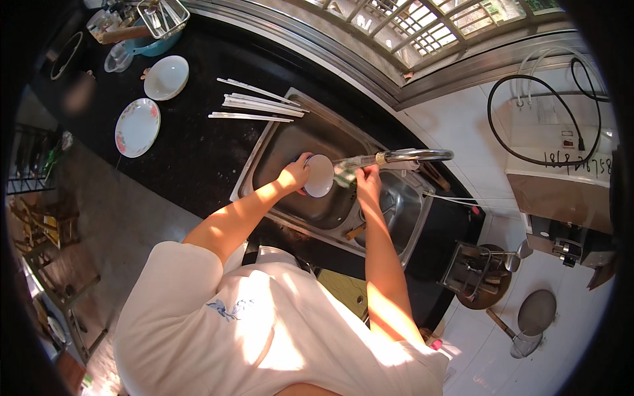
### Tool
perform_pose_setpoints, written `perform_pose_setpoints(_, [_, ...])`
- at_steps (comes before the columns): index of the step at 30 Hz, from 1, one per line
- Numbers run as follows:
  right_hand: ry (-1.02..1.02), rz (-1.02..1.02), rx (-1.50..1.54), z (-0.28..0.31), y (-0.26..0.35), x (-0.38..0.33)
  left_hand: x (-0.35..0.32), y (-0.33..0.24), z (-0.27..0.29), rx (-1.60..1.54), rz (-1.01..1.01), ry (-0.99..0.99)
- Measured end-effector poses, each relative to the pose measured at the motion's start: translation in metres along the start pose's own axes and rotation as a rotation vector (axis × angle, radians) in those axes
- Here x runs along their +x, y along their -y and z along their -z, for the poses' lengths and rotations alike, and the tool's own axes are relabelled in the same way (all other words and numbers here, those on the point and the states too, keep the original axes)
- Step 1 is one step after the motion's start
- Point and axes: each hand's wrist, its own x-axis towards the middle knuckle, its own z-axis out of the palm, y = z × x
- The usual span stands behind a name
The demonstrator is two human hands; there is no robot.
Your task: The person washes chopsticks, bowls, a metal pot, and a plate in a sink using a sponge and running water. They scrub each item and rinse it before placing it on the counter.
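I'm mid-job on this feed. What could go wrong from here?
The bowl is gripped at one side by the left hand above the sink; it could slip and chip against the metal.
The chopsticks reach over the sink's rim, so a knock might tip some in.
The floral plate lies near the counter's front edge; a bump could perhaps send it off.

The blue-rimmed bowl (319,176) is white, the pink-flowered plate (137,129) also white, the counter (191,155) black.

Left grip (295,175) partly hidden behind bowl (319,177); greenish item (344,174) beside right grip (368,178) blurred.
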Motion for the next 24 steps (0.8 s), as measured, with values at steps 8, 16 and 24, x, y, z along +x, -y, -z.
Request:
perform_pose_setpoints(8, [0.144, 0.62, -0.302, -0.024, 0.054, -0.028, -0.011, -0.019, -0.013, -0.296, 0.144, 0.334])
perform_pose_setpoints(16, [0.378, 0.387, -0.104, -0.023, 0.031, 0.0, -0.016, -0.04, -0.017, -0.176, 0.037, 0.338])
perform_pose_setpoints(24, [-0.329, -0.595, 0.984, -0.106, -0.006, -0.03, -0.024, -0.035, -0.048, 0.164, -0.424, -0.336])
